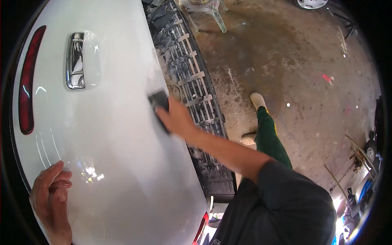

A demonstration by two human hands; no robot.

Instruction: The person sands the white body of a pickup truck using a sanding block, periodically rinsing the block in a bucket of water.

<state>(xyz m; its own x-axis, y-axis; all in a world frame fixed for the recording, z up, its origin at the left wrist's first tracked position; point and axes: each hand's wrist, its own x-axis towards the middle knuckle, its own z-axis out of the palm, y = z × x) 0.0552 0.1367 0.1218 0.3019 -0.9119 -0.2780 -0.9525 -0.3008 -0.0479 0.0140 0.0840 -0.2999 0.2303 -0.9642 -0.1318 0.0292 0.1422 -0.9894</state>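
Observation:
A glossy white vehicle tailgate fills the left half of the view. My right hand grips a black sanding block, laid against the tailgate close to its right edge; motion blurs it slightly. Around the block the white surface looks duller and greyish. At the lower left, my left hand is by the tailgate's left side, fingers loosely bent and apart, holding nothing. I cannot tell if it touches the panel. A chrome handle sits in a recess farther up, with a long red lamp left of it.
A dusty, dark slatted step bumper runs along the tailgate's right edge. Beyond it lies a stained concrete floor, with a plastic chair and a wheel at the back. Assorted clutter stands at the right.

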